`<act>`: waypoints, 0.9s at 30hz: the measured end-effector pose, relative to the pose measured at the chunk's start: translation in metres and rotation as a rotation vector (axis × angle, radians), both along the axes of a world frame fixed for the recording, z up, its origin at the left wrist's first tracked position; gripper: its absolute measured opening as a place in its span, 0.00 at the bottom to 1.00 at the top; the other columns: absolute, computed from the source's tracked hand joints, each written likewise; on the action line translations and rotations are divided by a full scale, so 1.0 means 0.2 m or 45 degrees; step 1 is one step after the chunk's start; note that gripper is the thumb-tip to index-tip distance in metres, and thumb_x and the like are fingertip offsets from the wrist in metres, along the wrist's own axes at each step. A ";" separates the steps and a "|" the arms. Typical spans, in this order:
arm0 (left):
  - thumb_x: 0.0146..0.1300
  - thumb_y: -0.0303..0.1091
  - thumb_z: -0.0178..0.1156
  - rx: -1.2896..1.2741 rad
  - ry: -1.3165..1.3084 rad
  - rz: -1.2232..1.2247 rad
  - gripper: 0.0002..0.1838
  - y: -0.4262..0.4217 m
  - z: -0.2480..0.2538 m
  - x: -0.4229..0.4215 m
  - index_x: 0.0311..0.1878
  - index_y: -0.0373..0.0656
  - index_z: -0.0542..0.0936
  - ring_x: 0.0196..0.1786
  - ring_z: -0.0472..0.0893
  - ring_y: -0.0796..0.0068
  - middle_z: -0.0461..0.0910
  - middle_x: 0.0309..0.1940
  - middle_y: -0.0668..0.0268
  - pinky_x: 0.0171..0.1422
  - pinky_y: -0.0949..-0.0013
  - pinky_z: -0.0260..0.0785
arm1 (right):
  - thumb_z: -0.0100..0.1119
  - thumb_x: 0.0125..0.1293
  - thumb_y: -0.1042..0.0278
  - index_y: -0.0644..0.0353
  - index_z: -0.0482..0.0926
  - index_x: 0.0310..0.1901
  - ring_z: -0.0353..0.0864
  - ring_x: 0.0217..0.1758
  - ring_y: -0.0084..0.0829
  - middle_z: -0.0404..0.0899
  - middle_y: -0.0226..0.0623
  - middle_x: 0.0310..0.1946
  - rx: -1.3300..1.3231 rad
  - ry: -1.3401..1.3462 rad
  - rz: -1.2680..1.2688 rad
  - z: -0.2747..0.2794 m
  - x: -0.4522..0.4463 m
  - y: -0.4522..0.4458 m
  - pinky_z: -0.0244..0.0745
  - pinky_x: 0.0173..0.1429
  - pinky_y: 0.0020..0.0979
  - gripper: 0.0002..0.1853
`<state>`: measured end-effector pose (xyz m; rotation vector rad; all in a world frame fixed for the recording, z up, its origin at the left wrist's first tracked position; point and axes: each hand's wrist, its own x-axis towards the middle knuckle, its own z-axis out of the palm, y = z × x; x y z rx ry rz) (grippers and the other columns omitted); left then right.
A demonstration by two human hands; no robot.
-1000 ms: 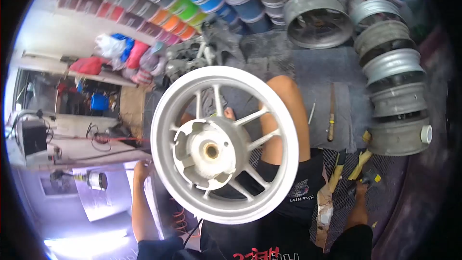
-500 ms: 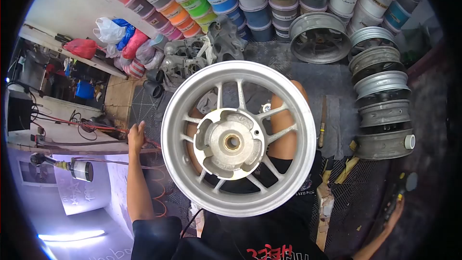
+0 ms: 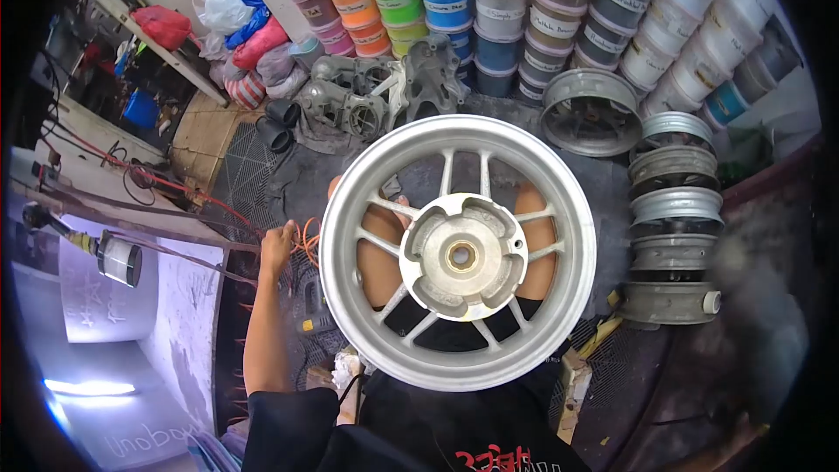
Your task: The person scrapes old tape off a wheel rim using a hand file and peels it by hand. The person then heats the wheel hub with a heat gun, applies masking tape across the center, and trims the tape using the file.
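Observation:
A bare silver wheel rim [image 3: 459,383] with paired spokes lies face up in front of me, over my legs. Its round hub [image 3: 461,255] has a brass-coloured centre bore. Left of the rim, my left hand [image 3: 278,245] is closed, with an orange coiled hose [image 3: 306,240] coming out beside its fingers; neither touches the rim as far as I can see. My right hand [image 3: 741,433] is a dim smear at the lower right edge, away from the rim. Its fingers, and anything in them, cannot be made out.
Several rims [image 3: 669,301] are stacked at right, with another rim [image 3: 592,114] behind. Labelled tubs [image 3: 447,9] line the back wall. Metal castings [image 3: 384,92] lie on the floor. Red hoses [image 3: 197,195] run at left. Wooden supports [image 3: 572,393] stand below the rim. Grey haze blurs the right side.
The view has shifted, and the rim appears a little further right. My right hand, which held a dark tool with a grey round head, has gone lower and blurred. My left hand stays closed.

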<state>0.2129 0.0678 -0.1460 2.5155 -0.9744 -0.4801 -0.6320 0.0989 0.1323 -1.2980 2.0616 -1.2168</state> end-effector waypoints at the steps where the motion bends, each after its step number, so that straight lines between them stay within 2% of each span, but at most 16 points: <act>1: 0.73 0.52 0.52 -0.011 -0.010 0.001 0.28 0.03 -0.04 -0.01 0.31 0.36 0.86 0.33 0.85 0.55 0.83 0.26 0.49 0.43 0.57 0.74 | 0.46 0.77 0.56 0.60 0.63 0.67 0.75 0.30 0.28 0.75 0.37 0.40 0.037 -0.008 0.061 0.00 0.03 -0.07 0.75 0.31 0.29 0.24; 2: 0.73 0.51 0.52 -0.020 -0.019 0.002 0.27 0.06 -0.08 -0.02 0.33 0.37 0.87 0.35 0.86 0.53 0.84 0.27 0.48 0.44 0.56 0.74 | 0.46 0.77 0.56 0.60 0.63 0.67 0.74 0.30 0.28 0.75 0.37 0.40 0.087 -0.010 0.119 0.01 0.05 -0.15 0.75 0.31 0.29 0.24; 3: 0.71 0.44 0.55 -0.028 0.074 -0.035 0.21 0.10 -0.11 -0.03 0.40 0.32 0.84 0.28 0.82 0.73 0.82 0.23 0.57 0.33 0.64 0.71 | 0.46 0.76 0.56 0.60 0.63 0.67 0.74 0.30 0.28 0.75 0.37 0.40 0.146 -0.009 0.169 0.02 0.06 -0.23 0.75 0.31 0.29 0.24; 6: 0.69 0.41 0.57 -0.076 0.033 -0.245 0.16 0.23 -0.35 0.00 0.42 0.38 0.87 0.35 0.86 0.56 0.86 0.34 0.49 0.44 0.58 0.75 | 0.47 0.76 0.55 0.60 0.63 0.67 0.74 0.31 0.29 0.75 0.38 0.41 0.279 -0.002 0.273 0.03 0.08 -0.40 0.75 0.32 0.29 0.24; 7: 0.66 0.34 0.59 -0.034 0.217 -0.178 0.12 0.23 -0.27 -0.10 0.42 0.35 0.85 0.30 0.85 0.67 0.86 0.32 0.55 0.39 0.63 0.75 | 0.47 0.76 0.55 0.60 0.63 0.67 0.74 0.31 0.29 0.75 0.38 0.41 0.307 0.002 0.291 0.04 0.09 -0.44 0.74 0.32 0.29 0.24; 10: 0.65 0.30 0.59 -0.064 0.343 -0.039 0.09 0.28 -0.33 -0.19 0.37 0.33 0.84 0.27 0.82 0.77 0.84 0.27 0.61 0.34 0.69 0.74 | 0.47 0.76 0.55 0.59 0.63 0.67 0.74 0.32 0.29 0.74 0.38 0.41 0.369 0.023 0.312 0.08 0.11 -0.50 0.74 0.33 0.30 0.25; 11: 0.67 0.31 0.59 0.038 0.318 -0.028 0.11 0.30 -0.35 -0.20 0.32 0.34 0.82 0.24 0.80 0.79 0.82 0.23 0.64 0.31 0.71 0.73 | 0.47 0.76 0.55 0.59 0.62 0.67 0.74 0.32 0.29 0.74 0.38 0.42 0.386 0.028 0.309 0.09 0.12 -0.51 0.74 0.33 0.30 0.25; 14: 0.68 0.33 0.60 0.147 0.500 0.135 0.13 0.29 -0.29 -0.31 0.30 0.34 0.82 0.23 0.79 0.78 0.81 0.21 0.65 0.31 0.71 0.72 | 0.47 0.76 0.54 0.59 0.62 0.68 0.73 0.33 0.30 0.74 0.38 0.42 0.423 0.036 0.309 0.12 0.13 -0.53 0.74 0.34 0.30 0.25; 15: 0.68 0.37 0.63 0.111 0.507 0.161 0.17 0.30 -0.30 -0.34 0.27 0.34 0.81 0.21 0.78 0.77 0.80 0.20 0.66 0.31 0.70 0.71 | 0.47 0.76 0.54 0.59 0.62 0.68 0.73 0.33 0.30 0.74 0.38 0.42 0.432 0.043 0.299 0.12 0.13 -0.53 0.73 0.34 0.30 0.26; 18: 0.65 0.41 0.66 0.136 0.315 -0.005 0.19 0.33 -0.41 -0.32 0.24 0.34 0.81 0.21 0.78 0.76 0.79 0.18 0.65 0.30 0.67 0.70 | 0.47 0.75 0.54 0.59 0.62 0.68 0.73 0.34 0.30 0.73 0.38 0.43 0.459 0.046 0.284 0.14 0.14 -0.53 0.73 0.35 0.31 0.26; 22: 0.58 0.41 0.71 0.031 0.350 0.109 0.17 0.35 -0.52 -0.33 0.24 0.36 0.81 0.23 0.80 0.73 0.81 0.19 0.62 0.32 0.64 0.70 | 0.48 0.75 0.53 0.59 0.61 0.68 0.72 0.35 0.31 0.73 0.39 0.44 0.481 0.062 0.272 0.17 0.15 -0.55 0.73 0.36 0.31 0.27; 26: 0.56 0.37 0.71 0.007 0.520 0.110 0.12 0.38 -0.58 -0.34 0.34 0.35 0.85 0.27 0.84 0.73 0.84 0.23 0.61 0.36 0.66 0.74 | 0.48 0.75 0.53 0.59 0.61 0.68 0.72 0.36 0.31 0.73 0.39 0.44 0.499 0.074 0.270 0.18 0.17 -0.56 0.72 0.37 0.32 0.27; 27: 0.59 0.33 0.68 0.116 0.439 0.019 0.11 0.35 -0.46 -0.39 0.38 0.35 0.86 0.29 0.85 0.73 0.85 0.25 0.61 0.36 0.67 0.75 | 0.48 0.75 0.53 0.59 0.61 0.68 0.72 0.36 0.32 0.72 0.39 0.45 0.507 0.077 0.271 0.18 0.17 -0.56 0.72 0.37 0.32 0.27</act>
